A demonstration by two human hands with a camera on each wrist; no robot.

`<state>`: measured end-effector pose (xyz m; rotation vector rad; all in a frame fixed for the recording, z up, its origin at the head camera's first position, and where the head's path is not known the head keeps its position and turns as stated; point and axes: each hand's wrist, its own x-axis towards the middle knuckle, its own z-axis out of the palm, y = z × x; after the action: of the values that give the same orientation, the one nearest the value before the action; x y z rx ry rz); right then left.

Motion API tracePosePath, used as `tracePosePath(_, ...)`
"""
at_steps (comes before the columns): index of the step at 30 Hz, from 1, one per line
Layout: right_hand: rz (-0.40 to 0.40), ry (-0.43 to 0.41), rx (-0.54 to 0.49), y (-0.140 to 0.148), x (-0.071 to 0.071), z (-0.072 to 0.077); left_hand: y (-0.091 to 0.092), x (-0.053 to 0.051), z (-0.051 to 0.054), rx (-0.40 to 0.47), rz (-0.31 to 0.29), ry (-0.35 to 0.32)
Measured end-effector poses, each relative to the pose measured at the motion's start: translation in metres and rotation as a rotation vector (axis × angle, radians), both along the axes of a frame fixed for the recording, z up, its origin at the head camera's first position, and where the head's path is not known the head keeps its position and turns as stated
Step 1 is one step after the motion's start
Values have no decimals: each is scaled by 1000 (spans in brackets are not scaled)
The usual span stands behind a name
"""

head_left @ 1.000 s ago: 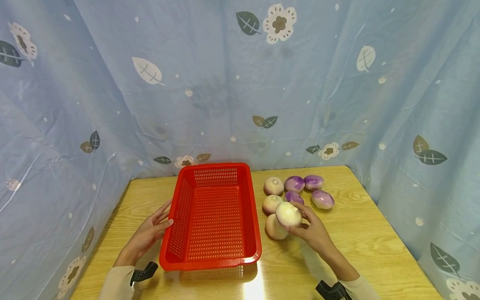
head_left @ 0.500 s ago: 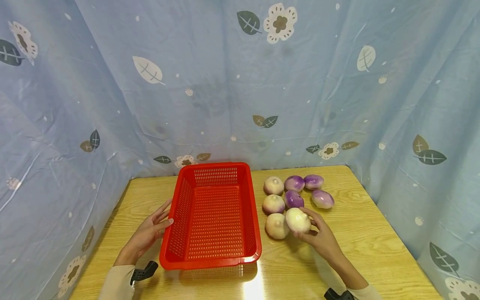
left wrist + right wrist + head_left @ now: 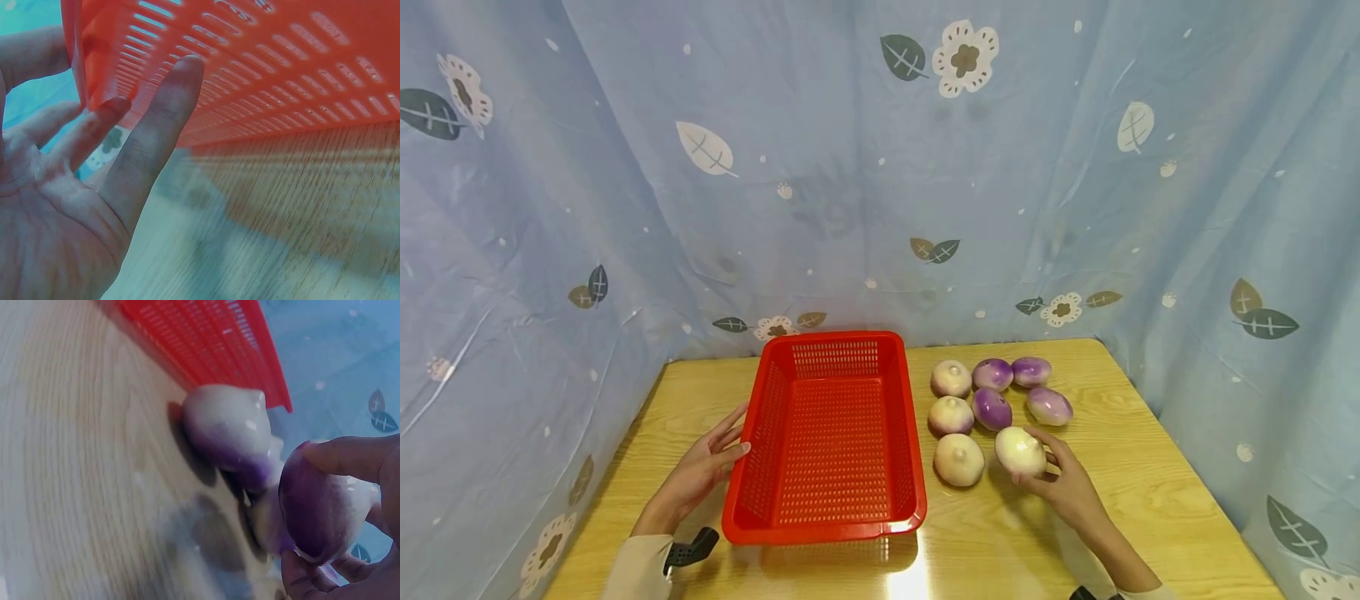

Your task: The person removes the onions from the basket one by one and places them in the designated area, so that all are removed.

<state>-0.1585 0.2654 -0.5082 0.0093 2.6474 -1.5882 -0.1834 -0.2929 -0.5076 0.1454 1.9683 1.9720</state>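
My right hand (image 3: pixel 1063 483) holds a white-and-purple onion (image 3: pixel 1021 452) between thumb and fingers, just right of the row of pale onions. The right wrist view shows the thumb on the purple side of this onion (image 3: pixel 322 509); other fingertips lie underneath. My left hand (image 3: pixel 696 479) is at the left side of a red perforated basket (image 3: pixel 824 533), thumb over its rim. In the left wrist view, that hand's fingers (image 3: pixel 153 144) lie against the outer slotted wall (image 3: pixel 269 69) and the thumb's tip is hidden behind the rim.
Three pale onions (image 3: pixel 959 460) form a column right of the basket. Several purple ones (image 3: pixel 992 408) lie beside and behind them. All stand on a wooden table (image 3: pixel 1150 500), with a patterned blue curtain (image 3: pixel 850 208) at the back and sides.
My right hand has moved right with the onion, away from the pale column, uncovering the nearest pale onion. The left hand and basket stay put; the head view has shifted slightly.
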Motion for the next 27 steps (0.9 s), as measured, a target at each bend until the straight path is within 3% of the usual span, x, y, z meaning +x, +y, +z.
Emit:
tracePosePath(12,55,-40,8,9,-2,-9,-1,2,1,-3,7,19)
tracePosePath(22,103,49,139,7,-11,-19,-1,1,0,1,8,12)
tracePosePath(27,105,43,165,6,-13,-25,1,1,-1,14,0,5)
